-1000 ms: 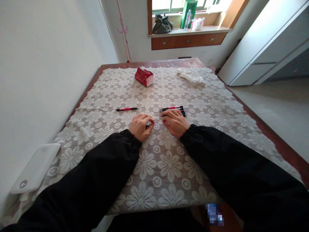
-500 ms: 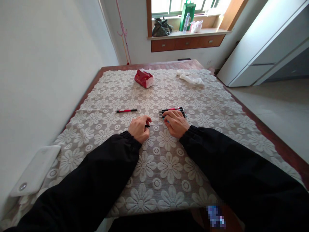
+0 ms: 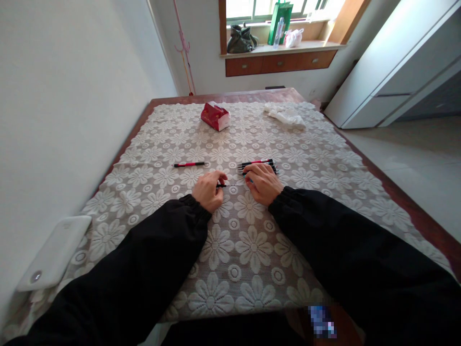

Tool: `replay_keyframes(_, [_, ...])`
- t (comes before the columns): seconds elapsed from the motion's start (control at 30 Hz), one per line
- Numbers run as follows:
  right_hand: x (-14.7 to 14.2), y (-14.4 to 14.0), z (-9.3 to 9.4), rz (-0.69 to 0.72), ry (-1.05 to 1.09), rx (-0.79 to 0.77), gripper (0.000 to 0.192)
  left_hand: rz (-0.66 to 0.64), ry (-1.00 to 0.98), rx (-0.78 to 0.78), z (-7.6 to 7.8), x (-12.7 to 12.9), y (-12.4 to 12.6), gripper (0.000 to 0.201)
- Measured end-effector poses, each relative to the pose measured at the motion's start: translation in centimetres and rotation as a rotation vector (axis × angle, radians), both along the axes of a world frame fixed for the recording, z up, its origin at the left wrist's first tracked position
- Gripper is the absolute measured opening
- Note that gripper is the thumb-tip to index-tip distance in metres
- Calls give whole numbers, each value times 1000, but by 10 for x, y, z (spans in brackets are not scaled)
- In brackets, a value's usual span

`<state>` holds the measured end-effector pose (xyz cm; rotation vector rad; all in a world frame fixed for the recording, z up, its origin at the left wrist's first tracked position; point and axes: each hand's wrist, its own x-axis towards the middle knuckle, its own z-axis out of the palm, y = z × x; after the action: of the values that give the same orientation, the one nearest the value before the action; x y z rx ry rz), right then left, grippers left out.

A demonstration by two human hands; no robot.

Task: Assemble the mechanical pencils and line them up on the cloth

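Note:
My left hand (image 3: 208, 191) is closed on a short black pen part (image 3: 221, 185), whose end pokes out to the right between thumb and fingers. From it a thin, pale pen refill (image 3: 236, 184) runs level to my right hand (image 3: 263, 183), which pinches its other end. The right fingertips hide that end. Just beyond the right hand lies a row of several black and red pens (image 3: 256, 163), partly covered by the fingers. A single red and black pen (image 3: 189, 164) rests by itself, farther off than the left hand.
A lace flower tablecloth (image 3: 234, 250) covers the table. Toward the far edge are a red tissue packet (image 3: 215, 117) and a crumpled white plastic bag (image 3: 286, 117). A white device (image 3: 54, 254) stands at the near left, against the wall.
Slightly more of the black part shows at my left fingertips, and it reaches a little farther right along the refill. Both hands stay in nearly the same place.

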<state>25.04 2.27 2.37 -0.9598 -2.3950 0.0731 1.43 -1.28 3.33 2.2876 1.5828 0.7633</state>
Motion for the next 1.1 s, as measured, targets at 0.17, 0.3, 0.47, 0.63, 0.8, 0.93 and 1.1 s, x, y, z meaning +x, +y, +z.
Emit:
replay_keyframes(0.17, [0,0,0,7,21,6,11,-41,-43,25,-4,-1,1,35])
replay_keyframes(0.3, [-1,1,0,34,36,14,10,-75,-83,33,-6,-1,1,27])
replay_keyframes(0.47, [-1,3,-2,56,31,42,12,-145,-134,17,-6,1,1,18])
replay_keyframes(0.63, [-2,3,-2,138,7,18,20,-187,-151,-19,-7,1,1,16])
replay_keyframes(0.8, [0,4,-1,87,176,-77,14,-183,-175,-26,-8,1,0,19])
replay_keyframes(0.93, [6,11,-2,-80,440,-149,17,-111,-157,12,-6,0,0,21])
replay_keyframes(1.1, [10,13,0,-8,231,-110,15,-45,-85,45,-2,-1,0,30])
